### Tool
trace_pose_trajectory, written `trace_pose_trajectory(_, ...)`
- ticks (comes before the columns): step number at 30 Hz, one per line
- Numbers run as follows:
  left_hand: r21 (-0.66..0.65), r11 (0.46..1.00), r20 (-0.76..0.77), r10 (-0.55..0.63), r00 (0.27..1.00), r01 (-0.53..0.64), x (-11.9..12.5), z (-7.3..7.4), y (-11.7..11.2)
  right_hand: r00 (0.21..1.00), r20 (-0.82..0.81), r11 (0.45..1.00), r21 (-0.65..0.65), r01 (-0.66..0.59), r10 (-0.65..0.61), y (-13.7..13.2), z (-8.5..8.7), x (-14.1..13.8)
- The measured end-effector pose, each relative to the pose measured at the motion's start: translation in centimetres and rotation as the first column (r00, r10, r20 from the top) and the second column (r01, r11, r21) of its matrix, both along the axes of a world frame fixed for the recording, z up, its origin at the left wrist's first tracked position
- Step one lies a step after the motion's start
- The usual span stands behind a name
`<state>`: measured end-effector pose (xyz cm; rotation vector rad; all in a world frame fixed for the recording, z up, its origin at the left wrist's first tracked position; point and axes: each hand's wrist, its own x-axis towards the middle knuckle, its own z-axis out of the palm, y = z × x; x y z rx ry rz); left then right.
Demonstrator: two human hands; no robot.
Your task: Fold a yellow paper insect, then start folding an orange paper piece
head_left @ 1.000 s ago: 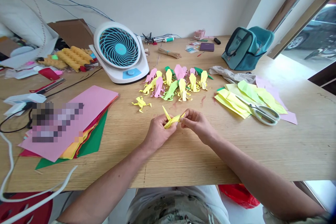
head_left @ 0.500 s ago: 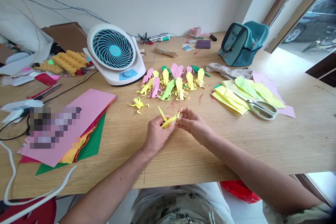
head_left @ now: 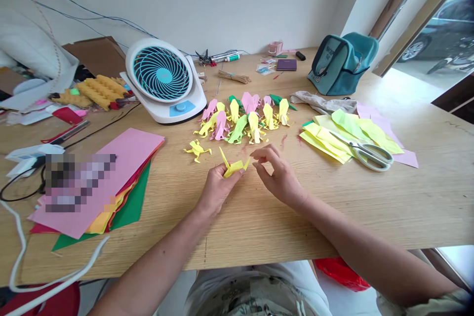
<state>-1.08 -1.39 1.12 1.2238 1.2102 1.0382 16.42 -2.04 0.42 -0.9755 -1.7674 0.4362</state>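
Observation:
My left hand [head_left: 217,186] is closed round a small folded yellow paper figure [head_left: 232,165], held just above the wooden table [head_left: 259,217]. My right hand [head_left: 276,173] hovers a little to the right of it with fingers apart and nothing in them. Beyond my hands lies a cluster of finished paper figures [head_left: 244,118] in yellow, pink and green. One yellow paper frog [head_left: 197,149] sits apart to the left of my hands.
A stack of coloured paper sheets [head_left: 111,177] lies at left. Cut yellow and green paper with scissors [head_left: 365,150] lies at right. A white and blue fan [head_left: 163,79] stands behind, a teal bag [head_left: 340,64] at back right, clutter at far left.
My right hand has let go of the yellow figure and opened, moving slightly right. My left hand keeps hold of the figure.

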Motion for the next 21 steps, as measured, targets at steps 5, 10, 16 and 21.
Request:
trace_pose_trajectory(5, -0.065, 0.997, 0.086, -0.042, 0.995, 0.048, 0.1, 0.6, -0.1, 0.956, 0.287, 0.967, 0.255, -0.021, -0.054, 0.1, 0.7, 0.7)
trace_pose_trajectory(10, -0.068, 0.995, 0.133, -0.062, 0.989, 0.072, 0.1, 0.7, -0.2, 0.932, 0.35, 0.943, 0.331, -0.034, -0.089, 0.4, 1.0, 1.1)
trace_pose_trajectory(16, -0.034, 0.992, 0.124, -0.113, 0.986, 0.118, 0.1, 0.9, -0.2, 0.933, 0.35, 0.939, 0.34, -0.042, -0.085, 0.3, 1.1, 1.3)
trace_pose_trajectory(21, 0.093, 0.988, 0.037, -0.13, 0.991, 0.126, 0.0, 0.8, -0.3, 0.964, 0.264, 0.963, 0.267, -0.043, -0.03, 0.1, 1.0, 0.7)
